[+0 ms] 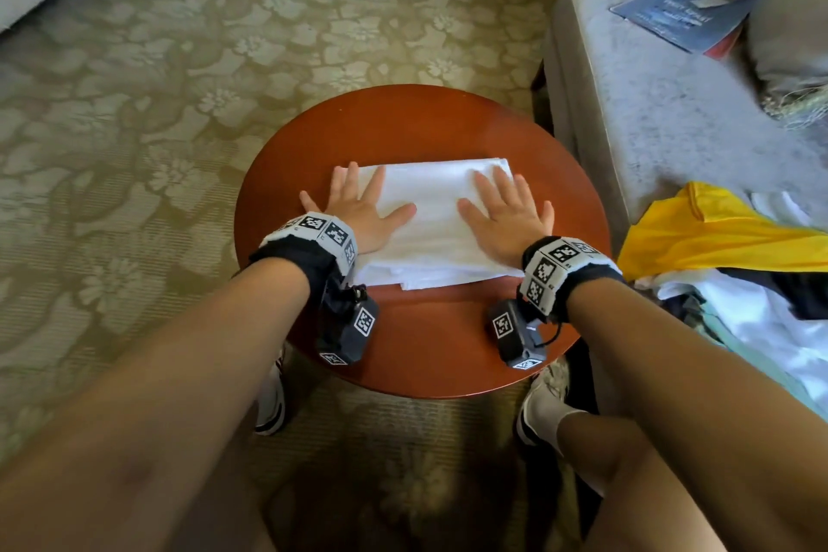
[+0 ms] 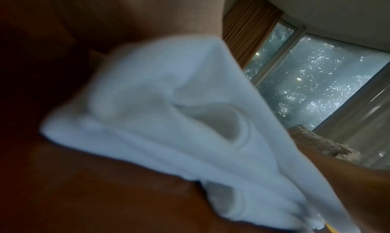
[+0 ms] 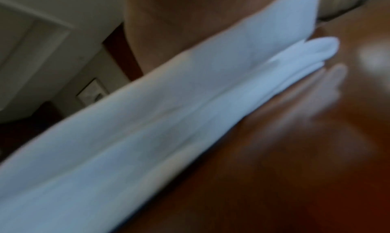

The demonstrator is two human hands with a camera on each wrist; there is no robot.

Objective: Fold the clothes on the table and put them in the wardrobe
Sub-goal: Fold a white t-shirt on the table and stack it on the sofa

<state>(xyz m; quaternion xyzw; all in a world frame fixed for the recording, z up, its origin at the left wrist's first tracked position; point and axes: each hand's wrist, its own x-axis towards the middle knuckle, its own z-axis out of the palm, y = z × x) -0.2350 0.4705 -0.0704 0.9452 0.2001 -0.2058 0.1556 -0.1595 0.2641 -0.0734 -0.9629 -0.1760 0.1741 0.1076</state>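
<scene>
A white garment (image 1: 437, 224), folded into a flat rectangle, lies in the middle of the round reddish wooden table (image 1: 416, 126). My left hand (image 1: 358, 204) rests flat on its left end, fingers spread and straight. On the right end my right hand (image 1: 504, 211) presses down the same way. Both wrist views are blurred; each shows the stacked white layers of the garment (image 2: 168, 120) (image 3: 147, 128) from the side on the table top (image 2: 94, 195) (image 3: 295, 153), with the palm above. No wardrobe is in view.
A pile of loose clothes lies at the right, with a yellow piece (image 1: 717, 233) on top of white and dark ones. A grey upholstered sofa (image 1: 663, 112) holds a blue booklet (image 1: 676, 9). Patterned carpet (image 1: 179, 103) surrounds the table; my shoes stand under its near edge.
</scene>
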